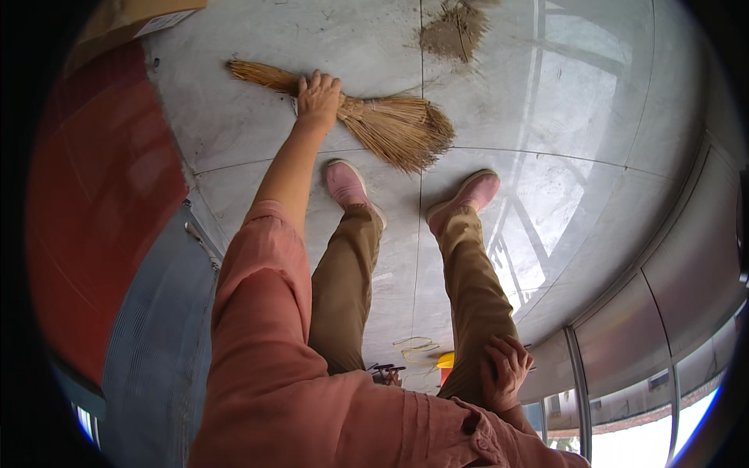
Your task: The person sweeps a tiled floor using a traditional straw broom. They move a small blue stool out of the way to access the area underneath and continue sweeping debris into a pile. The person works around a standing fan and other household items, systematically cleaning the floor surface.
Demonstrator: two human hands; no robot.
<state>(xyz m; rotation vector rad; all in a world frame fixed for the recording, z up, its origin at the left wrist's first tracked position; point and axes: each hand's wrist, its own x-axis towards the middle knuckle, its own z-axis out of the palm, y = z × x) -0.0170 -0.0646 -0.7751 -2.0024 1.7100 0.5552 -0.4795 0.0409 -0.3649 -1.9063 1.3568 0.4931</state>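
The left hand (318,100) is closed over the narrow part of a straw broom (373,117), its back turned upward and its fingers lying across the stalks, pointing away from the body. The thumb is hard to make out. The right hand (505,373) holds nothing that shows; it is about half open, fingers bent and slightly apart, resting on the right trouser leg (468,312).

The broom sits low over the grey tiled floor (242,148), crosswise in front of the two pink shoes (345,183). Its slim handle end points left and tilts a little away from the person, while the head fans out to the right, over a joint between tiles. The straw is golden brown, darker toward the frayed, uneven tips, with a binding at the neck. Beyond the head, well apart from it, lies a brown heap of dirt (452,35)
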